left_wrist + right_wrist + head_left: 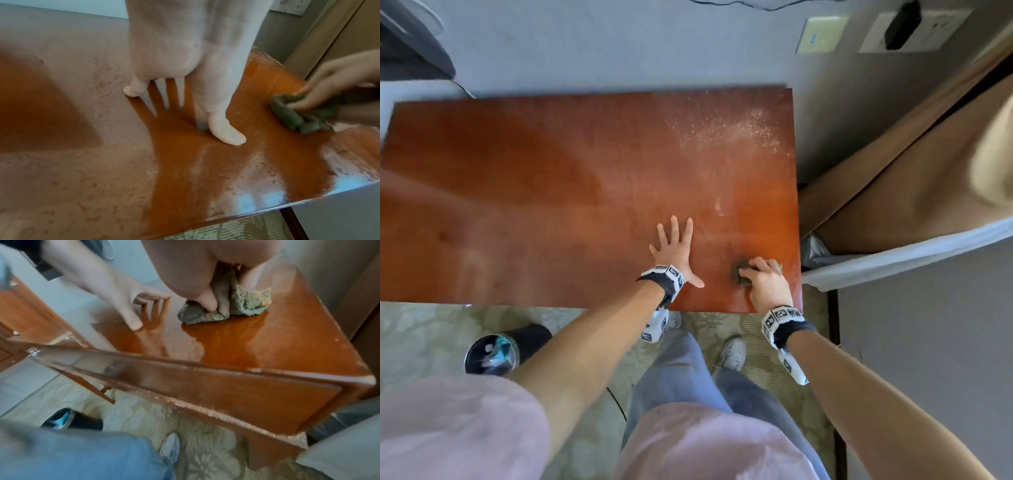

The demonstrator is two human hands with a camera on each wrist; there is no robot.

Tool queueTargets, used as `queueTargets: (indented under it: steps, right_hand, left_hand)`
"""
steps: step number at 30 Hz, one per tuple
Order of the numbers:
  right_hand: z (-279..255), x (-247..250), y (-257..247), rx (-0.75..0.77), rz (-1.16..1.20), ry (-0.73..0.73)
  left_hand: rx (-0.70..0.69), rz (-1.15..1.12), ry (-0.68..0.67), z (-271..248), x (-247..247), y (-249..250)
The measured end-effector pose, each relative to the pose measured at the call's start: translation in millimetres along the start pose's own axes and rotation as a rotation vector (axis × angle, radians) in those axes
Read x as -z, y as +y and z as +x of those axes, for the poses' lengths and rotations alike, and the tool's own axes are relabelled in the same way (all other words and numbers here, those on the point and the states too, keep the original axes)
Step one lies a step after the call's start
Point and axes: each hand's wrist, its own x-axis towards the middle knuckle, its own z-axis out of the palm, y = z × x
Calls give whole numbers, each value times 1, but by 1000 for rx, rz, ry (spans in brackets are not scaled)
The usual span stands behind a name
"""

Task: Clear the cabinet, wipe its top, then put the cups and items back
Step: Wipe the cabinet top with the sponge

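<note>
The reddish-brown cabinet top [551,192] carries no cups or items; it looks dusty and speckled toward its back right corner. My left hand [675,248] lies flat on the wood with fingers spread, near the front edge, and shows the same way in the left wrist view [185,68]. My right hand [765,277] grips a crumpled grey-green cloth [742,273] pressed on the top near the front right corner. The cloth [226,308] bunches under my thumb and fingers, with a wet sheen on the wood [236,340] beside it. The cloth [302,113] also shows at the right of the left wrist view.
A black bin [503,349] with rubbish stands on the patterned carpet [431,329] at the front left. A beige bed or sofa edge [893,205] with a white cover sits right of the cabinet. Wall sockets [914,31] are on the grey wall behind. My shoes [732,353] are beside the cabinet front.
</note>
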Motion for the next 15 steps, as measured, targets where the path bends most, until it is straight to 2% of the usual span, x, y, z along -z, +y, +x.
queueTargets:
  steps: [2,5,15]
  right_hand:
    - [-8,0,-2,15,-6,-40]
    - [9,5,-5,61,-26,-25]
    - [163,32,-53,169,-20,56]
  left_hand:
    - [-4,0,4,1,0,2]
    - [-12,-19,3,3,0,2]
    - [-13,-38,39,10,-7,-1]
